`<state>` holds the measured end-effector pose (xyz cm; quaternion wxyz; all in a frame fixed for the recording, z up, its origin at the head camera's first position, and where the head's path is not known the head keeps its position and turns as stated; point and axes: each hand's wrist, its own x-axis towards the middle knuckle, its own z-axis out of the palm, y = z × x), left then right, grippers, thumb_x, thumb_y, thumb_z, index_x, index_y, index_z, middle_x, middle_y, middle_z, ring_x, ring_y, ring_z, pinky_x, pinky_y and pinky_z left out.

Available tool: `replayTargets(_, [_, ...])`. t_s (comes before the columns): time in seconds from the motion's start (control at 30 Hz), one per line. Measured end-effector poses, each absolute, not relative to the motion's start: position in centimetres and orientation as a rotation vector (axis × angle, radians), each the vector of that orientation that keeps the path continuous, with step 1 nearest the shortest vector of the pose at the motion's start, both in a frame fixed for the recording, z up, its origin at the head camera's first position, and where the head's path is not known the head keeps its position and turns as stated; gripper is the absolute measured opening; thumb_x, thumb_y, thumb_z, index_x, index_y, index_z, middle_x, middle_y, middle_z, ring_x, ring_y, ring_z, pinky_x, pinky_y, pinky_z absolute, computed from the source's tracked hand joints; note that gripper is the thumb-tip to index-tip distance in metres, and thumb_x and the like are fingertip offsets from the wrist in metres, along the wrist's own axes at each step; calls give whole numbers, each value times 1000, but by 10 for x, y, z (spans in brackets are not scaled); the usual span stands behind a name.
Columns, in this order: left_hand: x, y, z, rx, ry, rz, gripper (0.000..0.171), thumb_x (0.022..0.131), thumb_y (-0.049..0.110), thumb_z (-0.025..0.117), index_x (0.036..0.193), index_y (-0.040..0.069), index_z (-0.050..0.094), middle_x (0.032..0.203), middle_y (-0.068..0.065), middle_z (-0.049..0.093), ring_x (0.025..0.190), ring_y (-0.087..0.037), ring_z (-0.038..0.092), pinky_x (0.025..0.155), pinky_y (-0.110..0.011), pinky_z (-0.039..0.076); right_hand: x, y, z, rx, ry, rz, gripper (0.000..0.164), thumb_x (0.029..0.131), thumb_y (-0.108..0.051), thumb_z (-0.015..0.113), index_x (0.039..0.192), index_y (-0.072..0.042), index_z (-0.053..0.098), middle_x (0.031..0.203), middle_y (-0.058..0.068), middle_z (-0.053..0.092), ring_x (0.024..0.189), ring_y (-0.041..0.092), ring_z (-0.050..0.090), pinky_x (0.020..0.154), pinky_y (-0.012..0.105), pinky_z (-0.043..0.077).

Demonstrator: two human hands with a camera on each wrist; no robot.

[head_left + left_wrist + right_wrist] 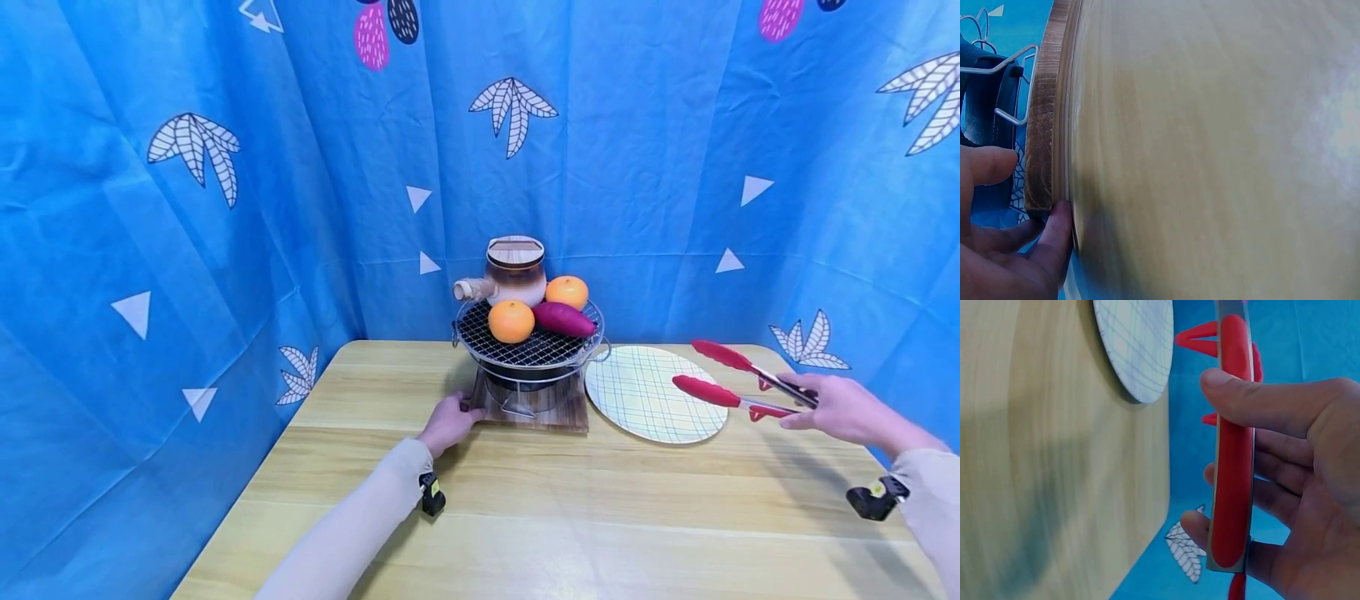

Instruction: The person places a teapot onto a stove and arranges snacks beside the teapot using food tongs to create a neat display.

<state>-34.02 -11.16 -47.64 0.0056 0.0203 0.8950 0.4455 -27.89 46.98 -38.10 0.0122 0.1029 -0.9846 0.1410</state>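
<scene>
My right hand (843, 407) holds red-tipped metal tongs (1235, 444) in the air over the right side of the table, thumb on one red grip and fingers curled round the other. Their two tips stand apart above a round plaid plate (637, 417). At the left corner of a square wooden board (573, 417), my left hand (450, 423) grips the edge, fingertips at the corner and thumb on the upper side in the left wrist view. On this board stands a small round grill (517, 354) with a black mesh top and wire handles.
On the grill lie two orange fruits (512, 322), a purple sweet potato (566, 319) and a lidded pot (517, 279) with a side handle pointing left. The wooden table (525, 517) reaches back to a blue patterned curtain (637, 167), which also hangs along both sides.
</scene>
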Motion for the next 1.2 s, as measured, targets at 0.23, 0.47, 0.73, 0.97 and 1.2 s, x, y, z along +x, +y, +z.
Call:
replayTargets(0.23, [-339, -111, -475, 61, 2805, 1386, 57, 90, 27, 71, 137, -3, 55, 134, -24, 61, 125, -40, 57, 107, -52, 46, -279, 474, -395, 303, -3062, 474, 96, 74, -46, 85, 143, 9, 46, 110, 31, 63, 84, 31, 53, 65, 35, 40])
replayTargets(0.47, [-338, -110, -474, 61, 2811, 1384, 56, 91, 27, 71, 136, -2, 56, 134, -23, 62, 125, -40, 57, 107, -51, 46, -278, 478, -411, 241, -3089, 559, 98, 78, -45, 83, 150, 5, 38, 112, 33, 59, 87, 35, 52, 63, 33, 38])
replayTargets(0.73, [-339, -112, -475, 49, 2802, 1387, 57, 91, 28, 71, 136, -2, 55, 135, -24, 61, 126, -40, 56, 107, -52, 46, -281, 484, -432, 236, -3066, 609, 99, 77, -48, 83, 150, 2, 40, 125, 40, 55, 91, 38, 55, 68, 40, 43])
replayTargets(0.97, [-338, -111, -476, 50, 2814, 1388, 58, 90, 28, 72, 136, -3, 55, 132, -25, 62, 124, -41, 57, 107, -51, 46, -280, 485, -442, 236, -3051, 644, 98, 78, -44, 83, 150, 5, 38, 135, 46, 46, 94, 37, 54, 72, 41, 43])
replayTargets(1.2, [-340, -112, -477, 55, 2814, 1385, 60, 90, 28, 72, 137, -4, 54, 134, -26, 61, 126, -42, 56, 108, -52, 45, -280, 485, -453, 267, -3024, 647, 94, 79, -40, 84, 149, 4, 40, 136, 46, 44, 113, 59, 49, 82, 69, 44])
